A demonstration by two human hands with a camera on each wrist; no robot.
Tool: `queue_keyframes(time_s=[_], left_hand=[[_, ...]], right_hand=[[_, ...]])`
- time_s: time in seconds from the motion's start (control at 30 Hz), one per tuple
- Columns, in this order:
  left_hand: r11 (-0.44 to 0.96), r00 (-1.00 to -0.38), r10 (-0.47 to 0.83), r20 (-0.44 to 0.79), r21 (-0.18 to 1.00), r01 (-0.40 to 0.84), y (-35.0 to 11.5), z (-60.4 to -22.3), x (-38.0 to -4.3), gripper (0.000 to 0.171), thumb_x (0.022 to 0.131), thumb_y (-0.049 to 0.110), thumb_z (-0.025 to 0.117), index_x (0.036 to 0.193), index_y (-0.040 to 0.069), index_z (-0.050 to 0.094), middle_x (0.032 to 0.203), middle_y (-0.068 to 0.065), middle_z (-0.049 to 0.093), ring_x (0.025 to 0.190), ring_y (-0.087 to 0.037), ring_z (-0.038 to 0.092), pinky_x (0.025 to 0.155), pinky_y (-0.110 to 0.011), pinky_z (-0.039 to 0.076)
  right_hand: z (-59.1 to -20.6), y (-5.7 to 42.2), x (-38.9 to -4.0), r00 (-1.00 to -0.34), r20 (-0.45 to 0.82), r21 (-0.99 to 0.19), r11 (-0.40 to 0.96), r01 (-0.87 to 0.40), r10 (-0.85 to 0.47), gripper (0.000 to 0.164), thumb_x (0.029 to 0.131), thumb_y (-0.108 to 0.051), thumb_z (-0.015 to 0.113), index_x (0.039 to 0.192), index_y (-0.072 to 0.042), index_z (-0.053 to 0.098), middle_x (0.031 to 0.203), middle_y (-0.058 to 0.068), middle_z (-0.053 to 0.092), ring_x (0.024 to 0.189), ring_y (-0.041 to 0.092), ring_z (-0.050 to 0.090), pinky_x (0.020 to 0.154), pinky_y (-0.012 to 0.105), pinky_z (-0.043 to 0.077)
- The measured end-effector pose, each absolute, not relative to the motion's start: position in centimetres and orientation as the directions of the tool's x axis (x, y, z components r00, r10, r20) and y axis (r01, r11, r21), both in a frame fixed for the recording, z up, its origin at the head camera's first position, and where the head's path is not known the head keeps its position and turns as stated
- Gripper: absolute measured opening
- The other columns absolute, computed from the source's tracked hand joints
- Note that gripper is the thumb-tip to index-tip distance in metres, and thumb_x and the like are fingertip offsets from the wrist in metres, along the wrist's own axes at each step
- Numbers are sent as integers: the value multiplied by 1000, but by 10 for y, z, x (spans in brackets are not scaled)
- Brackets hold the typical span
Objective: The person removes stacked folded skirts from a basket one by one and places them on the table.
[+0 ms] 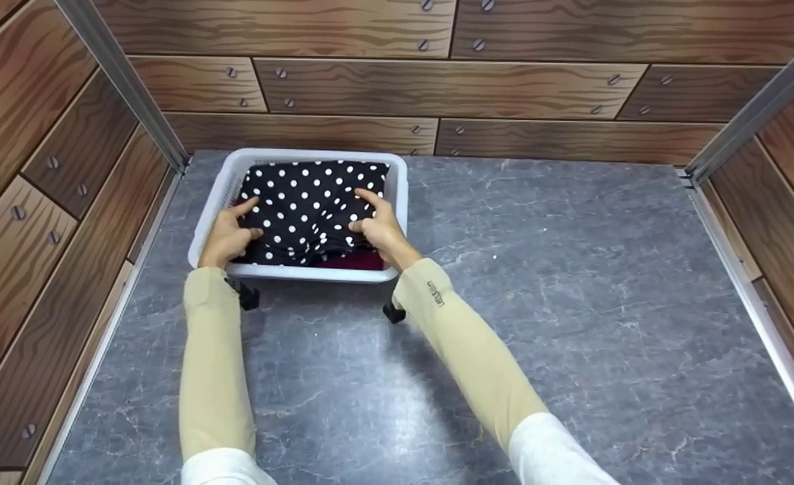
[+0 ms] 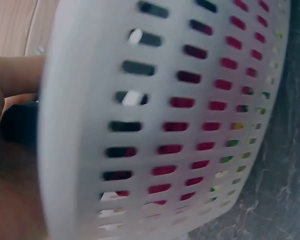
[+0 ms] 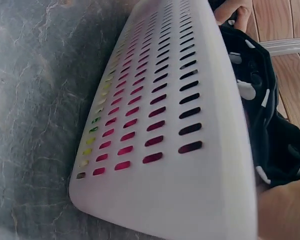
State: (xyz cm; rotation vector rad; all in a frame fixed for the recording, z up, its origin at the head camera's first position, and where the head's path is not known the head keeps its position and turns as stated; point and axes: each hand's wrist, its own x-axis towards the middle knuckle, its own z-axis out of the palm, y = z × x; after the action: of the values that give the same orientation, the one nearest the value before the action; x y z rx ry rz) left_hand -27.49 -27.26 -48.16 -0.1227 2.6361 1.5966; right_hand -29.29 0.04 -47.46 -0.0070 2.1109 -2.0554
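A black cloth with white polka dots (image 1: 306, 202) lies spread in a white plastic basket (image 1: 306, 272), bunched near the front. Dark red fabric (image 1: 353, 261) shows under its front edge. On the left side, my left hand (image 1: 227, 236) rests on the cloth with thumb and index finger spread apart. My right hand (image 1: 382, 230) touches the cloth's right part, its index finger and thumb pointing inward. The other fingers of both hands are largely hidden. Through the slots of the basket wall (image 2: 155, 125) in the left wrist view, pink, green and dark fabric shows.
The basket stands on a grey marbled surface (image 1: 572, 303), near the back left corner. Wood-patterned panels (image 1: 437, 87) enclose the back and both sides, with metal corner posts (image 1: 127, 81). Black wrist camera mounts (image 1: 394, 312) sit just in front of the basket.
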Motion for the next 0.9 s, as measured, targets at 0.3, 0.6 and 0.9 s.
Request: queue_keyframes(time_s=[0.3,0.6,0.9], left_hand=[[478,-980,31,-195,864,-157,-265,-486,-280,78,87,-8,63,157,-1,30,147,-36,42,44,-3,41,40,-17,41],[463,-966,79,-247,867,-184,-251,-488,-286,69,88,-5,66,153,4,43,150,-28,39,55,-7,44,44,-19,41],[344,-959,50,-279,906,-245,-242,-491,-288,69,88,-6,64,153,6,45,150,-27,42,48,-5,42,41,-18,40]], right_hand=[[-482,1,-291,-983,-143,-988,72,135,-113,72,77,22,58,146,2,50,148,23,45,123,28,49,106,30,43],[-482,6,-293,-986,-137,-986,106,126,-97,72,78,20,60,146,0,51,150,21,45,129,28,46,109,29,38],[-480,2,-290,-988,-128,-986,116,118,-88,72,80,20,60,148,-2,50,153,20,43,132,28,43,112,32,36]])
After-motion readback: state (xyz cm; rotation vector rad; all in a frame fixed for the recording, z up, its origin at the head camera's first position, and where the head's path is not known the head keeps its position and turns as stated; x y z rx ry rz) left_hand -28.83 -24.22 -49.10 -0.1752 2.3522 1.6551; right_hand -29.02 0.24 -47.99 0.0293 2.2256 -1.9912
